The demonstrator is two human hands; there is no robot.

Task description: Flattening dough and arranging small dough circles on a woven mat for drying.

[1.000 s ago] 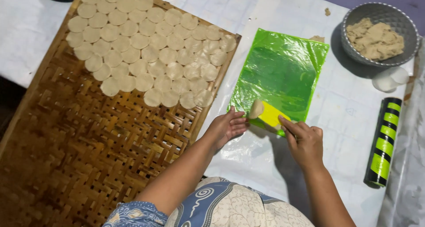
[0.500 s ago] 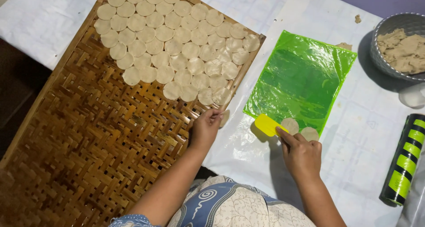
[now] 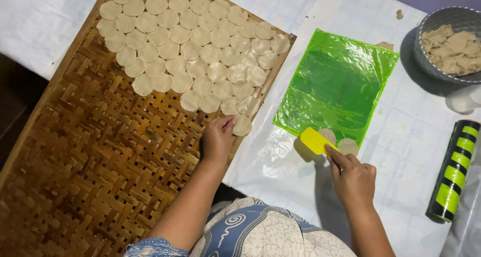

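Setting a dough disc (image 3: 242, 125) onto the woven tray (image 3: 100, 161), left hand (image 3: 218, 136) having crossed over, fingertips pinching it; right hand (image 3: 353, 179) gripping the yellow scraper (image 3: 314, 140).

Bright, even overhead light, sharp across most of the view.
Glare on the green plastic sheet (image 3: 336, 86); soft shadows right of the grey bowl (image 3: 426, 51) and beneath the right hand (image 3: 353, 179) (left edge dim, dark).

The person's left hand (image 3: 218, 136) and right hand (image 3: 353, 177) are bare, both forearms uncovered to the elbow, above a cream garment patterned with fine leafy lines and blue-and-white swirl bands.
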